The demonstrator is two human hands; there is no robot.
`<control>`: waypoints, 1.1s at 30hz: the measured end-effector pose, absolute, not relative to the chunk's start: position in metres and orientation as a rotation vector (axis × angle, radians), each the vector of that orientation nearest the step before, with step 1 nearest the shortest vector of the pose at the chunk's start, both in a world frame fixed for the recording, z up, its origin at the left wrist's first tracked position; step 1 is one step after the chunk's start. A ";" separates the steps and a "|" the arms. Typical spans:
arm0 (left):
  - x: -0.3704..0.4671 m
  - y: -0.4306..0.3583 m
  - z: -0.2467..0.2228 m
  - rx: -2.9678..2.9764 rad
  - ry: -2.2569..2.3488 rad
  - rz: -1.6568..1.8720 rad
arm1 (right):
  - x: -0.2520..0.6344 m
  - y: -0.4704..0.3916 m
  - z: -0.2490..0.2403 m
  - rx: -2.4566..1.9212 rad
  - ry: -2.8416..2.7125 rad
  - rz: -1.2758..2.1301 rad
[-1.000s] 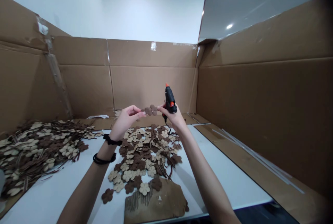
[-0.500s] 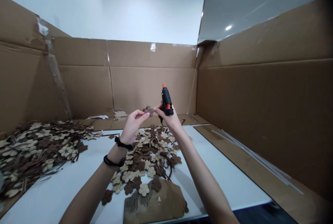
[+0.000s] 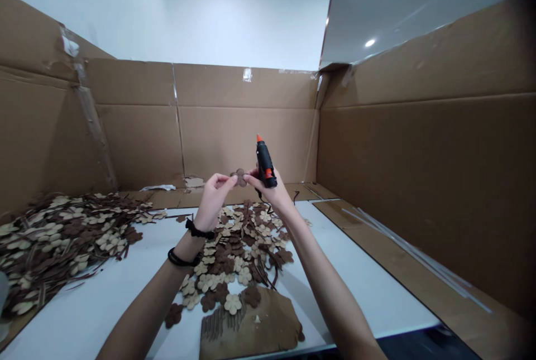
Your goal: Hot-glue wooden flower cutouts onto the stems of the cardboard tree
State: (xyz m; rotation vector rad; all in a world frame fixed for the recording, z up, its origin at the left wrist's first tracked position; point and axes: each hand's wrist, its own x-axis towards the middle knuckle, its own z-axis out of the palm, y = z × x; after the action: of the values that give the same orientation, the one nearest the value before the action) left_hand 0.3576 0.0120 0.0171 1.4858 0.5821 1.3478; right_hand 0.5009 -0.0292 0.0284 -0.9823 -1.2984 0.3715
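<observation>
both hands are brought close together over the bench point(image 3: 368, 282), a brown flower point(image 3: 240, 174) between them: the left hand point(image 3: 213, 198) pinches one side with its thumb and fingers, while the right hand point(image 3: 270, 190) has its fingertips at the other side and is wrapped around a glue gun point(image 3: 264, 160), orange nozzle pointing up. two black bands point(image 3: 200, 231) circle the left wrist.

below them, a pile of tan and brown flower cutouts point(image 3: 228, 248) runs from the bench's far edge towards its near edge, where a ragged cardboard piece point(image 3: 268, 326) lies. a bigger heap point(image 3: 71, 231) fills the far left corner. long translucent sticks point(image 3: 456, 287) lie on cardboard along the right edge. tall cardboard walls point(image 3: 247, 137) rise around, with a white wall point(image 3: 247, 19) and a ceiling light point(image 3: 369, 43) beyond.

compared with a second ago, the left hand sits farther right, closer to the other; the glue gun has shifted slightly left. any lettering on the glue gun is too small for me to read.
</observation>
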 end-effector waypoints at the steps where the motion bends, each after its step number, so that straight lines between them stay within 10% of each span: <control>1: 0.356 0.013 0.017 1.456 0.579 1.349 | 0.501 -0.030 0.028 -0.985 -1.278 0.367; 33: 0.177 0.133 0.011 1.556 1.019 1.654 | 0.521 -0.050 0.040 -0.977 -1.252 0.235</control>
State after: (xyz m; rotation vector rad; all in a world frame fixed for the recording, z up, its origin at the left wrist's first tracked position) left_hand 0.1768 0.1330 0.0108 1.5558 1.0187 1.6543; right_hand 0.5212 -0.0496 0.0404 -0.9767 -1.2525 0.2351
